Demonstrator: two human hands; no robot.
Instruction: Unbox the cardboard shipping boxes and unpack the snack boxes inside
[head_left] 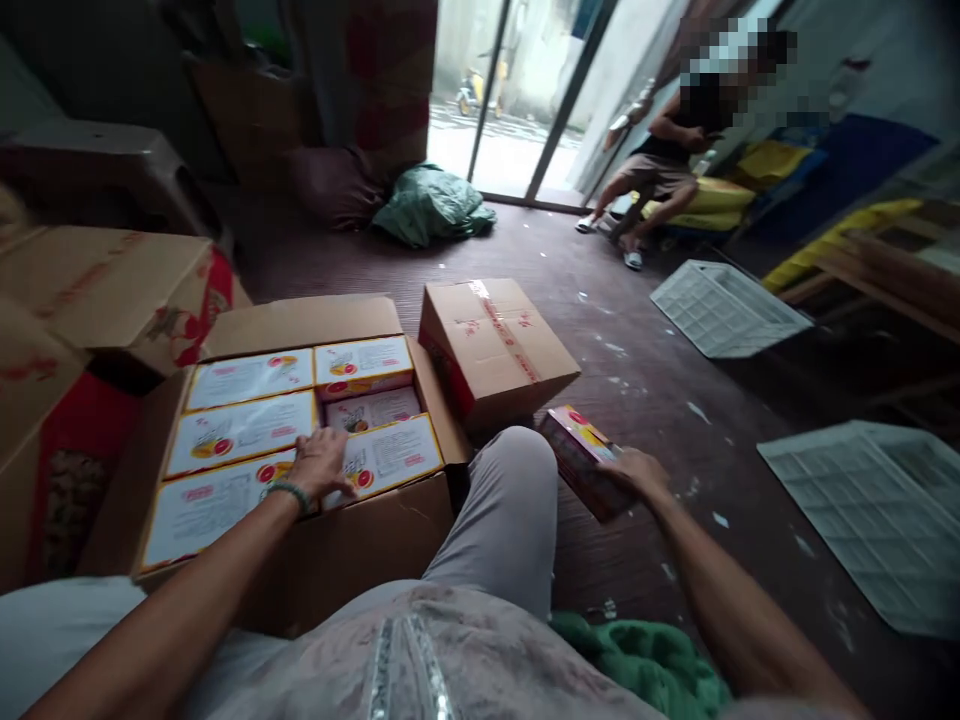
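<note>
An opened cardboard box (300, 560) stands before me between my knees, its flaps spread. Several white cartons (240, 430) with yellow edges and grapefruit pictures lie in it in two columns. In the right column one spot sits lower, showing a purplish carton (373, 409) beneath. My left hand (324, 465), wearing a bracelet, rests on the cartons beside that gap, fingers apart, holding nothing. Out to the right of my knee, my right hand (634, 472) grips the end of a similar grapefruit carton (581, 455), held tilted above the floor.
A taped cardboard box (499, 335) stands just beyond the open one. More boxes (112, 285) are stacked at left. White plastic crates (727, 305) lie on the right. A green sack (431, 205) is near the glass door. A person (686, 130) sits at the back right.
</note>
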